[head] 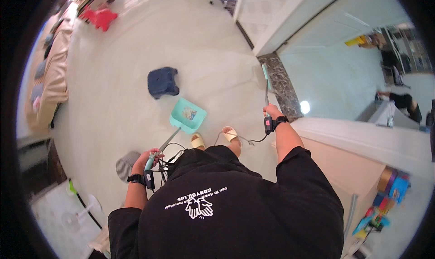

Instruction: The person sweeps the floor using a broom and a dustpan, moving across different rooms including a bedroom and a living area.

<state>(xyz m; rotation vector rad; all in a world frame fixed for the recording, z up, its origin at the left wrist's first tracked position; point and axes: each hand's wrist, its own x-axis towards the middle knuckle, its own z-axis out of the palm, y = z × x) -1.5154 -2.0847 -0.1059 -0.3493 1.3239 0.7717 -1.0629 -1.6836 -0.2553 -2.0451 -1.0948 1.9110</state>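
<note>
My left hand (153, 158) is closed around the mint-green grip of a long-handled dustpan. The mint-green pan (188, 115) is in front of my feet, with some grey-brown debris or a patch visible inside it. At the right, my right hand (272, 111) holds the handle of a broom. The pale mint broom head (265, 76) is beside the dark marbled threshold strip (283, 82) of a doorway. Both wrists wear black straps with small devices, and a cable hangs from the right one.
A dark blue plastic stool (163, 82) stands just beyond the pan. A striped grey cylinder (128, 166) is near my left hand. Loose cables (166, 164) hang by my feet. A cloth-covered sofa (56, 75) lines the left, and a white door frame (272, 38) edges the right.
</note>
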